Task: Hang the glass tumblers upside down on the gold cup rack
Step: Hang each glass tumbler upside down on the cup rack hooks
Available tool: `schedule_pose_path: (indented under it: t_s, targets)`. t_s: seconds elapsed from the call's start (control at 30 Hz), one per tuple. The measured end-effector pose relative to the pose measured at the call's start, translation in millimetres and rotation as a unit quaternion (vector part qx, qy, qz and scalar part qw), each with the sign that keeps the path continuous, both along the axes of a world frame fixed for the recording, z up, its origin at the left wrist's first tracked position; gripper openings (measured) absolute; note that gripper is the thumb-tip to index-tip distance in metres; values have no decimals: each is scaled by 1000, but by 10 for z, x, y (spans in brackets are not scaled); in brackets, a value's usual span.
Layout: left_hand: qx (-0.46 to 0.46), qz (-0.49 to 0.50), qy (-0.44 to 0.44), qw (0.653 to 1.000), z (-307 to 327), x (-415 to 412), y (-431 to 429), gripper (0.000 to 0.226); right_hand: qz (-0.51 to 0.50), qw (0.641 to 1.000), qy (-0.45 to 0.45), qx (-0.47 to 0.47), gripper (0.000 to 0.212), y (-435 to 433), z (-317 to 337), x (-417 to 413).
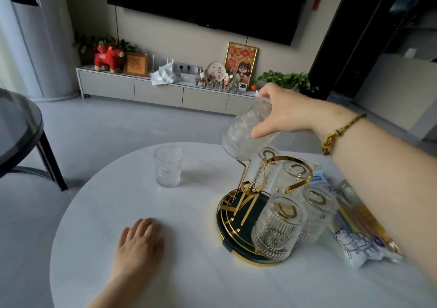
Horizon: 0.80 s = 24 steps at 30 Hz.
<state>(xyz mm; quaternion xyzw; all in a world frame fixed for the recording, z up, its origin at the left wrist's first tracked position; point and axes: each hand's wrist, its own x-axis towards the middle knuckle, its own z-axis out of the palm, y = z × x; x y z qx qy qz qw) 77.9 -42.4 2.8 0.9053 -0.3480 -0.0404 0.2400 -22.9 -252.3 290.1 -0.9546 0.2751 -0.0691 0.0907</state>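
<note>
The gold cup rack (246, 189) stands on a round dark tray with a gold rim (227, 234), right of centre on the white table. Several ribbed glass tumblers hang upside down on its arms, the nearest one (276, 229) at the front. My right hand (283, 113) grips another ribbed tumbler (246, 132), tilted mouth down, over the tip of the rack's left arm. One more tumbler (168, 167) stands upright on the table to the left of the rack. My left hand (139, 241) lies flat on the table near the front edge, holding nothing.
The round white table (132, 213) fills the foreground. Plastic packets (359, 234) lie right of the rack under my right forearm. A dark glass side table (19, 128) stands at the left. A low TV cabinet with ornaments (156, 90) lines the far wall.
</note>
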Motion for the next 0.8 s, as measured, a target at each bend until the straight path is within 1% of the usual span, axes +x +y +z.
schedule_pose_path:
  t_s: [0.13, 0.2, 0.3, 0.4, 0.53, 0.63, 0.7, 0.8]
  targets:
    - [-4, -1, -11, 1000, 8, 16, 0, 58, 6, 996, 83, -28, 82, -65, 15, 146]
    - [4, 1, -2, 1000, 20, 13, -8, 58, 6, 995, 95, -14, 81, -110, -64, 184]
    - [35, 9, 28, 999, 84, 6, -20, 51, 2, 994, 105, 2, 83, -171, -213, 244]
    - [59, 3, 34, 998, 93, 0, -16, 48, 1, 992, 128, 5, 85, -201, -388, 310]
    - [38, 20, 20, 999, 57, 10, -26, 52, 7, 983, 181, 20, 82, -206, -641, 398]
    - [34, 19, 25, 999, 56, 5, -36, 55, 1, 977, 213, 29, 81, -234, -778, 443]
    - [17, 20, 3, 1000, 34, 26, -32, 60, -4, 973, 228, 36, 81, -236, -839, 460]
    - [-3, 27, -6, 1000, -14, 53, -31, 69, -8, 971, 235, 39, 81, -227, -911, 475]
